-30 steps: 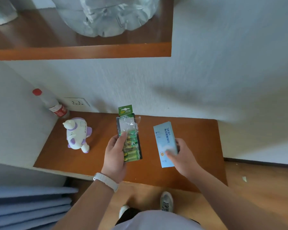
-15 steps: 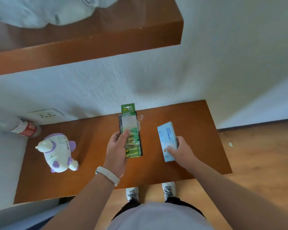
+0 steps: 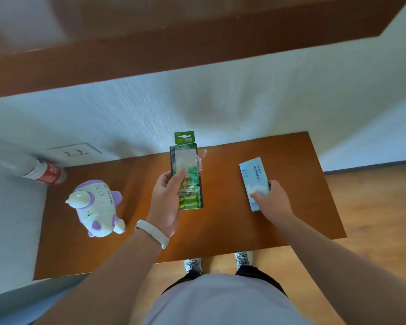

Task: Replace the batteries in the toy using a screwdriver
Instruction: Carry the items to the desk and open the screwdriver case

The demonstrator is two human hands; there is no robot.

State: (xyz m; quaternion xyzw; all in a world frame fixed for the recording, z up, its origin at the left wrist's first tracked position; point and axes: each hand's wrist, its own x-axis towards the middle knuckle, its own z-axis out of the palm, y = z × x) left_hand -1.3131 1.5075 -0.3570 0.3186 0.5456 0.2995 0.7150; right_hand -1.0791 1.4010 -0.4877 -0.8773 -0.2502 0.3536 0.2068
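A white and purple toy [image 3: 96, 207] lies on the left part of the brown table [image 3: 220, 231]. My left hand [image 3: 165, 202] grips a green battery pack [image 3: 188, 174] by its left edge, thumb across the front; the pack's clear wrap is torn open at the top. My right hand [image 3: 271, 202] holds the lower end of a light blue screwdriver box [image 3: 253, 179] on the right part of the table. No screwdriver itself shows.
A bottle with a red cap and red label [image 3: 28, 167] leans in the back left corner beside a wall socket [image 3: 76, 151]. A wooden shelf [image 3: 174, 50] juts out overhead. The white wall stands right behind the table.
The view has tilted and drawn closer. My right hand with the blue box has shifted right, away from the battery pack. The left hand keeps its hold on the pack.
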